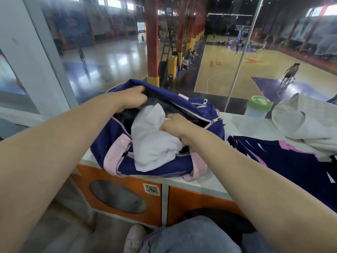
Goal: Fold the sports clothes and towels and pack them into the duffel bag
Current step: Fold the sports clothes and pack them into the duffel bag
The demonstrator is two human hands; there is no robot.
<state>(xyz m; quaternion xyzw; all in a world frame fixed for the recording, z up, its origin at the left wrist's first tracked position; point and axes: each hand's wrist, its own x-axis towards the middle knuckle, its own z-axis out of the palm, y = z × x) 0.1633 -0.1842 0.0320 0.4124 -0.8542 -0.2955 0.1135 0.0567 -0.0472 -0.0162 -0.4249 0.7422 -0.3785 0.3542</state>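
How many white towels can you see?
2. One white towel hangs half out of the duffel bag, gripped by the right hand. Another lies bunched on the counter's right. More may hide inside.

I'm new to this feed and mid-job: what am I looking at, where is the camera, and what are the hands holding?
There is no machine: a person's bare hands, filmed from a camera on their head, looking forward and down. The left hand grips the far edge of the purple duffel bag, holding its opening wide. The right hand grips a white towel that sits partly inside the bag and partly draped over its near side. On the white counter to the right lie a navy and pink garment, a cream cloth and a green-lidded container.
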